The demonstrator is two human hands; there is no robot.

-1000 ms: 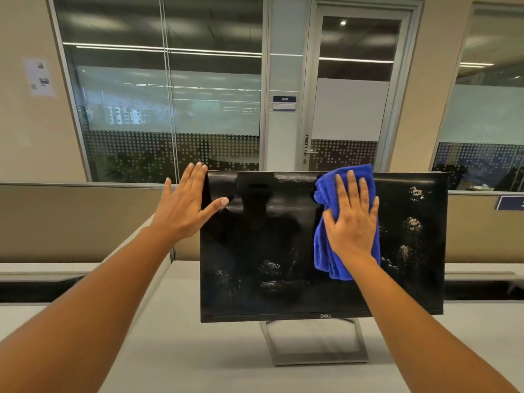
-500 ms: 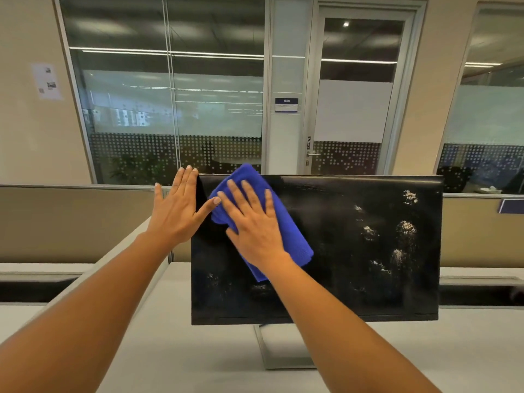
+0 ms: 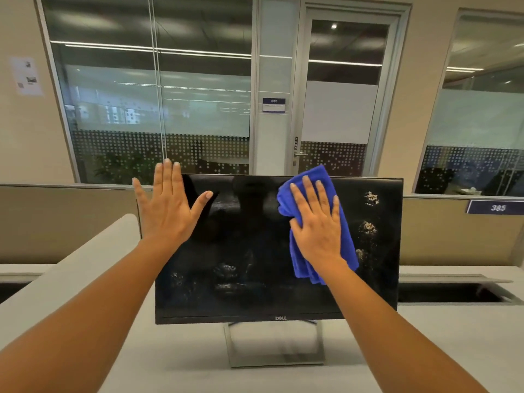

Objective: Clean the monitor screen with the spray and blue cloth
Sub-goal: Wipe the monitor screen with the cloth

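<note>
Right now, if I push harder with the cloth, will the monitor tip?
Possibly. The monitor stands tall on a thin open-frame stand, so it looks top-heavy. The left hand braces its upper corner, which probably steadies it. The cloth looks floppy, spreading pressure.

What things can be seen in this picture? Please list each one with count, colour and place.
monitor: 1, black, on the desk, centre
stand: 1, silver, under the monitor
spray spots: several patches, whitish, right side and lower left of the screen
cloth: 1, blue, flat on the screen, upper right
desk: 1, light grey, foreground
door: 1, glass, behind the monitor
paper: 1, white, left wall
left hand: 1, open, at the monitor's upper left corner
right hand: 1, flat on the cloth
</note>
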